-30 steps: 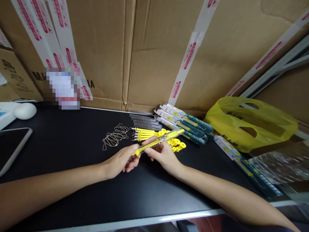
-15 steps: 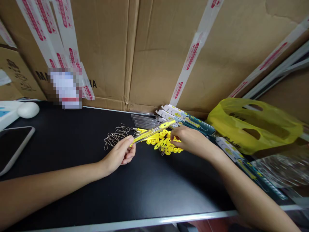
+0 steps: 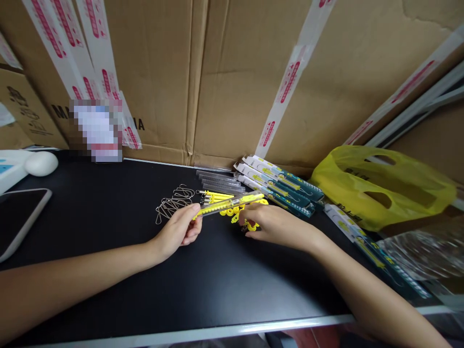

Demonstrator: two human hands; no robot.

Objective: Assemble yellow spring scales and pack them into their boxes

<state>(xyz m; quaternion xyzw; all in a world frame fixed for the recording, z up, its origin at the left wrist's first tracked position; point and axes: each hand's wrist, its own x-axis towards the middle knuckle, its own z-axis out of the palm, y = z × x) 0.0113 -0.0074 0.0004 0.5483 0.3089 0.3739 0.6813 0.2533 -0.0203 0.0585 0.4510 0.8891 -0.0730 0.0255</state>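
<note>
My left hand [image 3: 180, 226] is closed around the lower end of a spring scale [image 3: 226, 205], a clear tube with yellow parts inside. The tube points right, its yellow end slightly raised above the table. My right hand [image 3: 270, 220] is over a pile of small yellow rings and caps [image 3: 229, 211], fingers bent, with thumb and forefinger apart around some of them. That hand hides part of the pile. Behind the scale lie yellow rods [image 3: 217, 196] with metal ends. Bent wire hooks [image 3: 174, 203] are heaped beyond my left hand.
Clear tubes [image 3: 221, 181] lie at the back beside several printed cartons [image 3: 286, 183]. One more carton [image 3: 377, 251] rests at the right, near a yellow plastic bag [image 3: 384, 183] and crumpled clear plastic [image 3: 416, 253]. A phone [image 3: 21, 217] is at the left. Large cardboard boxes [image 3: 232, 77] wall the back.
My right hand has moved left and slightly down over the yellow pieces. The scale's far end has tipped down, while my left hand has kept its hold.
</note>
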